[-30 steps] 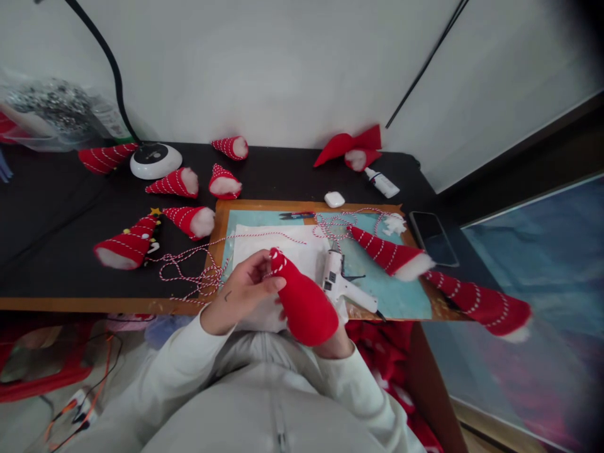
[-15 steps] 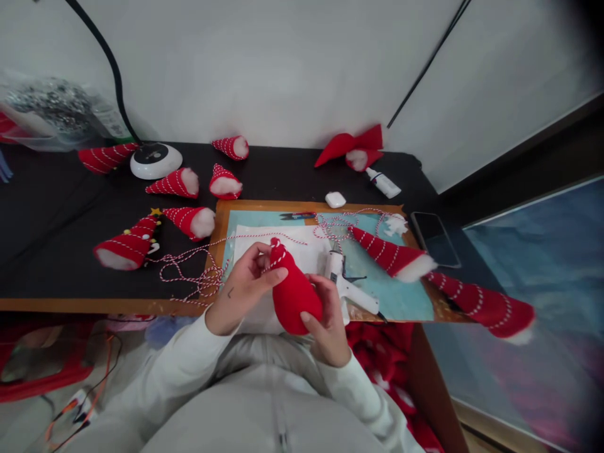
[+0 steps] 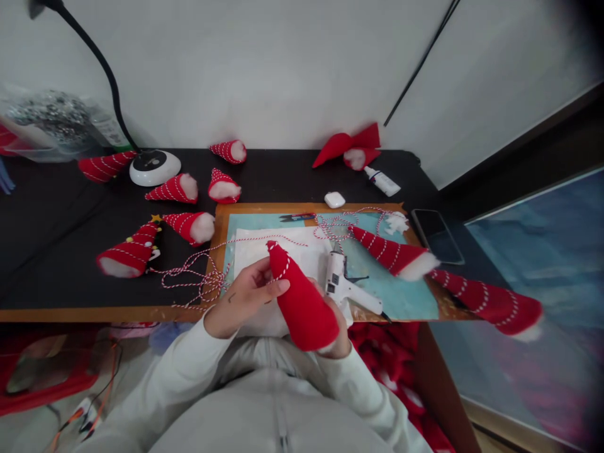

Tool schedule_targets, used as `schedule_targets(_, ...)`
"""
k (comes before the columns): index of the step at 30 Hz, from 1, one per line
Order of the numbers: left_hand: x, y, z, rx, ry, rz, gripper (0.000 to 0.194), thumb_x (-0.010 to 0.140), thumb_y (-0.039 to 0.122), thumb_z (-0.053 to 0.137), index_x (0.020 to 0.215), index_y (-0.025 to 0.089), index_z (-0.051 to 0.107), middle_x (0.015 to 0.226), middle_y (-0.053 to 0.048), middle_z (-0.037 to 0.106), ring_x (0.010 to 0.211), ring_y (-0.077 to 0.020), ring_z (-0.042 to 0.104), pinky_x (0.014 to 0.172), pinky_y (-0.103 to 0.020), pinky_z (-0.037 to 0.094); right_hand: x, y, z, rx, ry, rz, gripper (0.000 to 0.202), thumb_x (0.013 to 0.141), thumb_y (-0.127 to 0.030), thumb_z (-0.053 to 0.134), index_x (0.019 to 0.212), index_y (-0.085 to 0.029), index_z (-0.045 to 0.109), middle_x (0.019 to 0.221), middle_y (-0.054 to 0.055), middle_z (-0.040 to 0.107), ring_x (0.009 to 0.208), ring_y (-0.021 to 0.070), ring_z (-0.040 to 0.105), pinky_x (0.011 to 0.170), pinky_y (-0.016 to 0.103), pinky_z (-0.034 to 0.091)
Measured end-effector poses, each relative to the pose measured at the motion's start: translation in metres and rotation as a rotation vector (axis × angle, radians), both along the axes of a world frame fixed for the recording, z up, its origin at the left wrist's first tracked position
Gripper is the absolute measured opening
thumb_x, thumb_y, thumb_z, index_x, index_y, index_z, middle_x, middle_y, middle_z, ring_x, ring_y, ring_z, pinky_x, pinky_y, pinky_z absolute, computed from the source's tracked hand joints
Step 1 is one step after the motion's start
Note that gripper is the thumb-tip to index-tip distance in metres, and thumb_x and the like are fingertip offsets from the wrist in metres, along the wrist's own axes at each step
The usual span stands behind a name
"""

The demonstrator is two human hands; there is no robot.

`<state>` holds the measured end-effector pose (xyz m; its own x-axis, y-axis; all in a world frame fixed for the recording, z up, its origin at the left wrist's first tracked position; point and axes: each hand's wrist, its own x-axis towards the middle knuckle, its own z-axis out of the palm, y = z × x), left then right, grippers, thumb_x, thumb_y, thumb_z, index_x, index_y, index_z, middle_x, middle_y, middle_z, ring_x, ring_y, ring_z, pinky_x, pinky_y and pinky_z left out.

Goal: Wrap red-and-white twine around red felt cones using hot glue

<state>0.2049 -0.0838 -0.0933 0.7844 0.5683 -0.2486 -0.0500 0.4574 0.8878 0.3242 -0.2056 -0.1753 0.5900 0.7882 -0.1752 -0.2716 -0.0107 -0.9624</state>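
Between my hands is a red felt cone (image 3: 307,308), tilted with its tip up and to the left. Red-and-white twine circles it near the tip. My left hand (image 3: 248,290) pinches the cone at its upper left side, thumb on the felt by the twine. Around the wide lower end, my right hand (image 3: 338,330) supports the cone from behind and the right; most of its fingers are hidden. A loose tangle of twine (image 3: 202,283) lies left of my left hand. Just right of the cone rests a white glue gun (image 3: 352,289) on the blue-topped board (image 3: 406,302).
Several stuffed red cones wound with twine lie around, including one with a star (image 3: 126,251) and two at right (image 3: 394,255). Behind are pliers (image 3: 297,218), a white case (image 3: 335,199), a small bottle (image 3: 383,182) and a lamp base (image 3: 155,167). A phone (image 3: 438,236) lies at right.
The cone has been turned and now shows longer, its wide end lower and further right. My right hand has shifted behind it, while my left hand stays near the tip.
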Motion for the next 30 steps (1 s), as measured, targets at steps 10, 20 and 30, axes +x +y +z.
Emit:
schedule_targets(10,0.003,0.001,-0.005,0.043,-0.031,0.04,0.048,0.076,0.054,0.078,0.097,0.014,0.063,0.064,0.005,0.045,0.052,-0.0052,0.029,0.048,-0.022,0.022,0.003,-0.022,0.015,0.167,-0.547,0.05,0.08,0.078,-0.061,0.073,0.144,-0.028,0.042,0.149,0.015,0.046,0.135,0.035,0.05,0.11,0.055,0.043)
schedule_targets(20,-0.001,-0.005,-0.01,0.19,0.059,0.201,0.035,0.086,0.05,0.069,0.086,0.019,0.054,0.063,0.007,0.043,0.055,-0.0079,0.034,0.052,-0.023,0.027,0.002,-0.01,0.015,0.022,-0.802,-0.247,0.049,0.078,-0.032,0.074,0.121,-0.024,0.052,0.117,0.009,0.06,0.109,0.0268,0.061,0.093,0.045,0.052)
schedule_targets(30,-0.005,-0.006,-0.002,0.206,0.057,0.216,0.032,0.089,0.046,0.066,0.081,0.018,0.053,0.062,0.006,0.045,0.055,-0.008,0.036,0.053,-0.023,0.028,0.006,-0.016,0.015,0.004,-0.52,-0.199,0.056,0.075,-0.037,0.078,0.123,-0.026,0.05,0.12,0.01,0.061,0.113,0.0288,0.06,0.1,0.048,0.048)
